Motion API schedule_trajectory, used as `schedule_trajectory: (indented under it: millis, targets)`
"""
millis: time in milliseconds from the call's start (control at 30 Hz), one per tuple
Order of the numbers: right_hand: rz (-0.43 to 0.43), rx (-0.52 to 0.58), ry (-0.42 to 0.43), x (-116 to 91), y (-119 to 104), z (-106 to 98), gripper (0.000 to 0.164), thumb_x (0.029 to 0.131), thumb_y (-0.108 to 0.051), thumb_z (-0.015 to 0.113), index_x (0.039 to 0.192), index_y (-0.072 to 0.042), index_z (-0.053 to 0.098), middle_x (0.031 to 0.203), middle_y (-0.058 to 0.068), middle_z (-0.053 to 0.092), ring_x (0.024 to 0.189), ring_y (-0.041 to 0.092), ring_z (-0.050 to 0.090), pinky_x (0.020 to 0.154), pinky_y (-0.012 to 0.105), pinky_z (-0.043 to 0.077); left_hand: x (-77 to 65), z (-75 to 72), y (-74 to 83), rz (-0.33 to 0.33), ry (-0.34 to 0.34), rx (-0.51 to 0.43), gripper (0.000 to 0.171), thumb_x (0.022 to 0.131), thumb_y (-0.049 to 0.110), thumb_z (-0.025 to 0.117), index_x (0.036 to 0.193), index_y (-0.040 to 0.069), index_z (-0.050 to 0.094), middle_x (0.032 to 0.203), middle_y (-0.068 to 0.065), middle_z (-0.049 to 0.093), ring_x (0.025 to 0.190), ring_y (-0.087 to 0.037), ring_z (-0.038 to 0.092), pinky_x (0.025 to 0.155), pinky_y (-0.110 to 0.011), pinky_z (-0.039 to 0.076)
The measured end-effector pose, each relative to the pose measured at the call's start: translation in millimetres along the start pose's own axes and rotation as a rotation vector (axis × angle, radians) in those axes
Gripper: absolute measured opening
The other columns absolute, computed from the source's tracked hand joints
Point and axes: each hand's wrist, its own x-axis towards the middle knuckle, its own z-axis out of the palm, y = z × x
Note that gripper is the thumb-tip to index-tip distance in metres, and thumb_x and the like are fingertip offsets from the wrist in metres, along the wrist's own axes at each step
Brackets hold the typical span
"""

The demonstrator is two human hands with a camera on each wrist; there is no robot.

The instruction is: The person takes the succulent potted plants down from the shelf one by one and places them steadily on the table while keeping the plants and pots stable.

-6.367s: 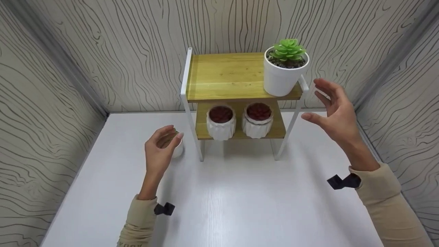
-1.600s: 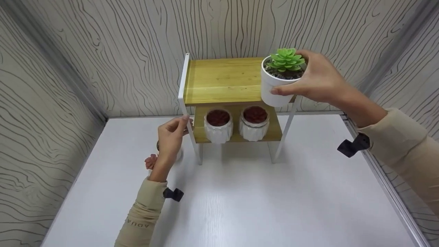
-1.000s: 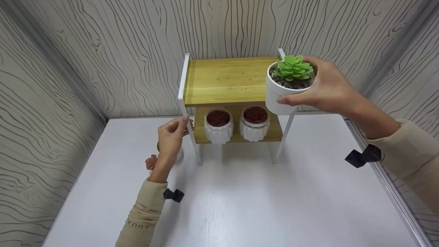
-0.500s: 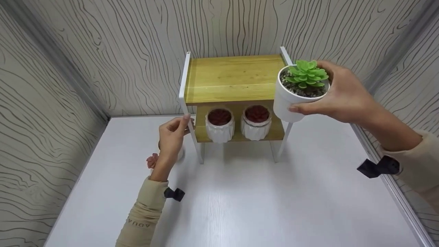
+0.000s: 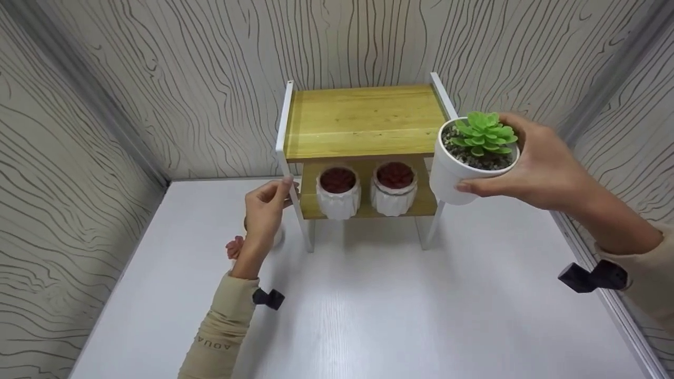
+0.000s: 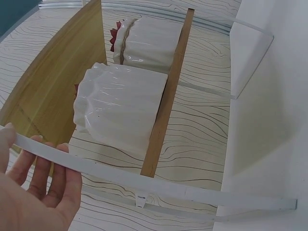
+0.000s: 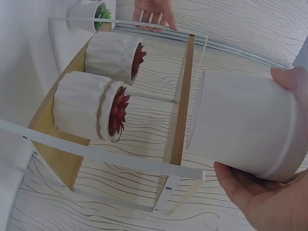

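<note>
My right hand [image 5: 550, 171] grips a white pot with a green succulent [image 5: 455, 181], thumb on its front and fingers around its far side. In the head view the pot overlaps the shelf's right side; the right wrist view shows its smooth white wall [image 7: 240, 120] beside the top board. My left hand [image 5: 263, 210] holds the left white upright of a two-tier wooden shelf [image 5: 363, 118] between thumb and fingers. The left wrist view shows the fingertips [image 6: 60, 168] at this white bar [image 6: 120, 175]. Two ribbed white pots with dark red succulents, a left one [image 5: 338, 202] and a right one [image 5: 394, 200], stand on the lower board.
Behind my left forearm, a reddish succulent [image 5: 235, 246] and part of a white pot [image 5: 277, 235] show on the white table [image 5: 358, 310]. A green plant [image 7: 102, 17] in a white pot appears in the right wrist view. Wood-patterned walls [image 5: 210, 79] enclose the table.
My right hand has taken the green succulent pot off the top board and moved it right and toward me. Earlier, my left hand moved from the small pot to the shelf's upright, then stayed.
</note>
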Motion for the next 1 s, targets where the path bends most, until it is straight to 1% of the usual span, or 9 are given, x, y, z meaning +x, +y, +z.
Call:
schedule_trajectory:
  millis: [133, 200, 300, 467, 633, 767, 833, 900, 1000]
  targets:
    - [0.01, 0.007, -0.014, -8, 4, 3, 0.097, 0.067, -0.024, 0.102, 0.148, -0.008, 0.052, 0.133, 0.011, 0.064, 0.108, 0.001, 0.057, 0.084, 0.001, 0.042, -1.5, -0.3, -1.4, 0.01, -0.005, -0.001, 0.032, 0.104, 0.032, 0.068, 0.103, 0.001, 0.079, 0.107, -0.016, 0.077, 0.1, -0.025, 0.075, 0.092, -0.032, 0.064]
    - [0.009, 0.008, -0.015, -11, 7, 5, 0.095, 0.066, -0.024, 0.102, 0.147, -0.008, 0.053, 0.131, 0.01, 0.065, 0.105, -0.001, 0.057, 0.083, 0.002, 0.044, -1.7, -0.5, -2.4, 0.009, -0.004, 0.001, 0.032, 0.104, 0.032, 0.067, 0.104, 0.002, 0.079, 0.109, -0.016, 0.077, 0.101, -0.026, 0.075, 0.092, -0.03, 0.064]
    - [-0.009, 0.014, -0.006, -14, 12, 6, 0.093, 0.067, -0.023, 0.102, 0.145, -0.008, 0.055, 0.129, 0.01, 0.066, 0.103, -0.001, 0.058, 0.082, 0.003, 0.045, -1.7, -0.9, -2.9, 0.003, 0.002, 0.004, 0.032, 0.104, 0.033, 0.067, 0.104, 0.003, 0.079, 0.109, -0.015, 0.077, 0.103, -0.029, 0.075, 0.092, -0.031, 0.064]
    - [-0.051, 0.017, 0.016, -19, 23, 6, 0.092, 0.069, -0.021, 0.101, 0.146, -0.005, 0.053, 0.127, 0.013, 0.065, 0.1, -0.003, 0.056, 0.08, 0.001, 0.044, -0.9, -0.2, -1.2, -0.004, -0.001, 0.006, 0.033, 0.104, 0.035, 0.068, 0.105, 0.004, 0.079, 0.108, -0.011, 0.077, 0.101, -0.023, 0.075, 0.095, -0.035, 0.064]
    - [-0.061, 0.021, 0.037, -23, 33, 11, 0.095, 0.068, -0.019, 0.101, 0.149, -0.005, 0.052, 0.129, 0.012, 0.065, 0.101, -0.006, 0.055, 0.081, 0.0, 0.043, -0.2, 0.6, -0.1, 0.008, 0.0, -0.005, 0.032, 0.104, 0.033, 0.068, 0.103, 0.003, 0.079, 0.103, -0.009, 0.077, 0.096, -0.018, 0.074, 0.092, -0.034, 0.064]
    - [-0.071, 0.03, 0.06, -26, 40, 14, 0.093, 0.066, -0.016, 0.101, 0.146, -0.005, 0.055, 0.125, 0.007, 0.065, 0.099, -0.005, 0.057, 0.08, 0.001, 0.044, 0.4, 0.6, -1.0, 0.015, 0.001, -0.001, 0.033, 0.104, 0.033, 0.068, 0.104, 0.003, 0.079, 0.104, -0.012, 0.078, 0.097, -0.021, 0.075, 0.091, -0.031, 0.064]
    - [-0.072, 0.032, 0.067, -27, 44, 16, 0.092, 0.066, -0.016, 0.101, 0.145, -0.005, 0.055, 0.124, 0.002, 0.063, 0.099, -0.005, 0.057, 0.079, 0.001, 0.045, 0.7, 0.4, -1.6, 0.014, -0.002, -0.003, 0.033, 0.104, 0.034, 0.068, 0.104, 0.003, 0.079, 0.106, -0.015, 0.077, 0.101, -0.028, 0.075, 0.091, -0.03, 0.064]
    - [-0.073, 0.039, 0.069, -27, 48, 18, 0.092, 0.066, -0.015, 0.101, 0.144, -0.005, 0.055, 0.122, -0.003, 0.063, 0.099, -0.005, 0.057, 0.08, 0.0, 0.045, 0.9, 0.2, -2.0, 0.014, -0.003, -0.005, 0.033, 0.104, 0.034, 0.068, 0.104, 0.003, 0.08, 0.107, -0.016, 0.077, 0.103, -0.03, 0.074, 0.091, -0.03, 0.064]
    - [-0.075, 0.055, 0.07, -29, 53, 21, 0.092, 0.066, -0.013, 0.101, 0.145, -0.005, 0.054, 0.121, -0.011, 0.061, 0.101, -0.005, 0.058, 0.082, 0.0, 0.045, 1.0, 0.0, -2.2, 0.021, -0.005, -0.006, 0.033, 0.104, 0.033, 0.067, 0.105, 0.001, 0.079, 0.107, -0.015, 0.077, 0.102, -0.027, 0.075, 0.091, -0.029, 0.064]
